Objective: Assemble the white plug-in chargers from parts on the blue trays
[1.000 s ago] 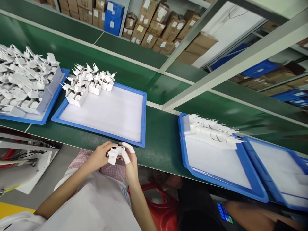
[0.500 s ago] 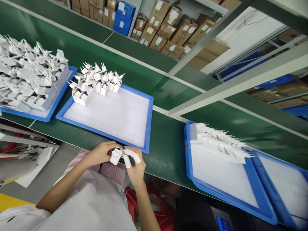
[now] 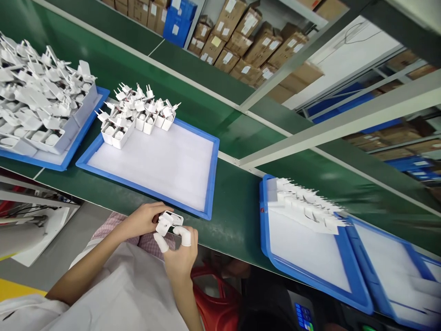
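Factory floor: green conveyor (image 3: 234, 225), shelved cartons (image 3: 225, 59)

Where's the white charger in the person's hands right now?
In the head view, the white charger sits between the left hand and right hand, just below the blue-rimmed tray.

Bright indoor light, soft glare on the green belt (image 3: 330, 177), warped wide-angle edges

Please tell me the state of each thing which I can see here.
Left hand: holding white plug charger.
Right hand: finger cots on, touching charger.
Middle blue tray: chargers standing at one corner.
Left blue tray: heaped with chargers.
Right blue tray: chargers lined along one end.
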Demonstrator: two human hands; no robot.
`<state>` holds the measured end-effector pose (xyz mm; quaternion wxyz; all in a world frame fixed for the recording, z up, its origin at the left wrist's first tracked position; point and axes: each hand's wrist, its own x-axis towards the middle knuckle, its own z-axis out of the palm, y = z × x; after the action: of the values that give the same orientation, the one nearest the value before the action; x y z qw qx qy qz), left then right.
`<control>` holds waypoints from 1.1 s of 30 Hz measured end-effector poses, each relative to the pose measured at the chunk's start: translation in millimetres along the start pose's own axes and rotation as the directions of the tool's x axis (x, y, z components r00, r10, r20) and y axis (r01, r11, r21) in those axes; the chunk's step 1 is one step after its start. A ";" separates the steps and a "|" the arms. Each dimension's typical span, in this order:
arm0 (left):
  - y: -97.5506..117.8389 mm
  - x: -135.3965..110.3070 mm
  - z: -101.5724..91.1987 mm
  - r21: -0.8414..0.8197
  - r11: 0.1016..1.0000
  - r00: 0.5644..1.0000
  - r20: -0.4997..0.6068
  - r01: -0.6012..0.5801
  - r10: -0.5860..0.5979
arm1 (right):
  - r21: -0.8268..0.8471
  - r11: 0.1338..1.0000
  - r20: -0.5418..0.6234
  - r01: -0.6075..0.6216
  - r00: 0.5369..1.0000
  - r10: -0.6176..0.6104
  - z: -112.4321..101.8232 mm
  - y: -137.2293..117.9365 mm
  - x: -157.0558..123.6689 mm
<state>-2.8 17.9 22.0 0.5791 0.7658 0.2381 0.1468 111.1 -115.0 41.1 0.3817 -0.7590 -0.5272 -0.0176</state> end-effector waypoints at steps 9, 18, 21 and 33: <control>-1.4 -1.2 0.9 -0.018 0.999 1.000 0.005 -0.026 0.026 | 0.029 0.996 0.021 0.085 0.996 -0.086 -9.6 3.0 19.6; -10.3 -2.3 4.1 -0.022 0.998 0.998 0.018 -0.065 0.065 | -0.135 0.976 0.061 0.171 0.985 -0.164 11.8 -0.3 8.6; -12.4 -2.0 4.6 -0.012 0.998 0.997 0.023 -0.069 0.070 | -0.013 0.963 0.212 0.271 0.942 -0.262 0.2 14.5 17.1; -10.8 -4.5 5.2 -0.030 0.998 0.998 0.002 -0.061 0.061 | 0.306 0.929 0.451 0.208 0.828 -0.334 -30.0 42.7 54.5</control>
<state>-6.1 13.6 10.4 0.5862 0.7640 0.2116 0.1670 181.3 -96.5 61.8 0.3174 -0.6019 -0.7083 0.1878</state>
